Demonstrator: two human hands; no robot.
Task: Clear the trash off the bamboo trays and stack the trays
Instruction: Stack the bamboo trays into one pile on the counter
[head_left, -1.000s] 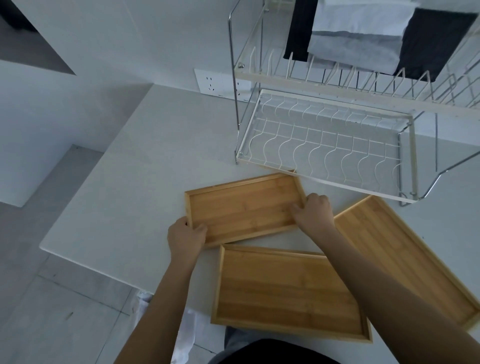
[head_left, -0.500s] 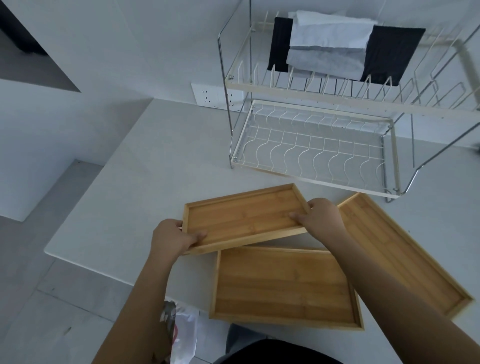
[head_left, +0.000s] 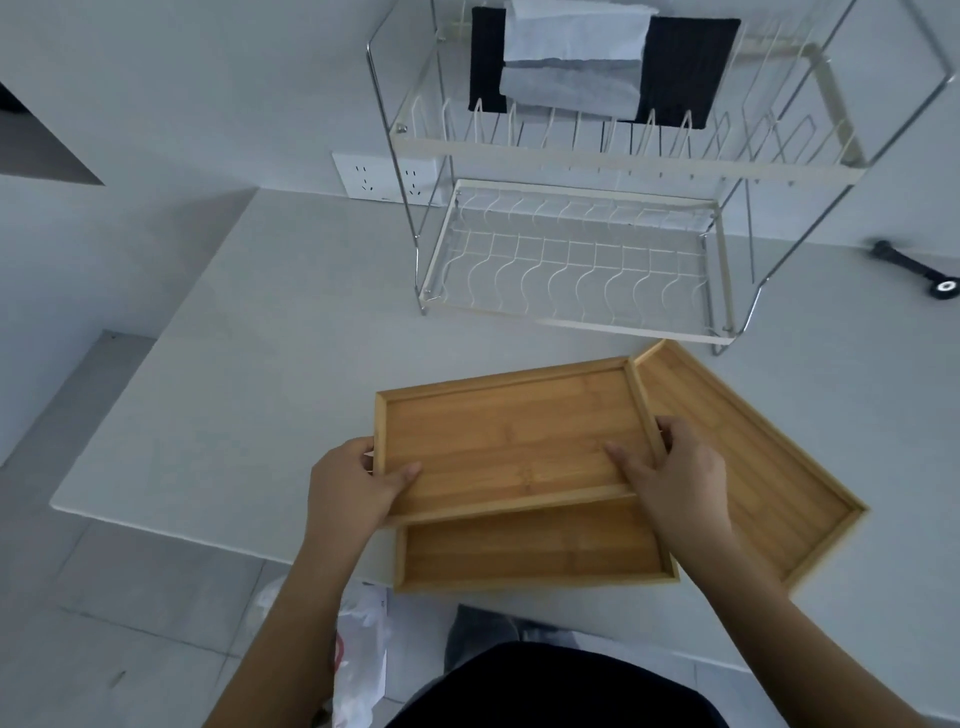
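Observation:
Three bamboo trays, all bare inside, are on the white counter. I hold the top tray (head_left: 509, 441) lifted and slightly tilted, with my left hand (head_left: 353, 483) gripping its left end and my right hand (head_left: 670, 478) gripping its right end. It hovers over the far part of a second tray (head_left: 535, 556) that lies flat at the counter's near edge. A third tray (head_left: 753, 467) lies angled to the right, partly under my right hand and the held tray's corner.
A two-tier wire dish rack (head_left: 571, 270) stands behind the trays, with black and grey cloths (head_left: 597, 57) on its upper tier. A black tool (head_left: 914, 267) lies far right. A wall socket (head_left: 384, 176) sits at the back. A plastic bag (head_left: 358, 654) hangs below the counter edge.
The tray in my hands has come up off the counter and moved toward me and to the right, now overlapping the near tray. The camera view has shifted too.

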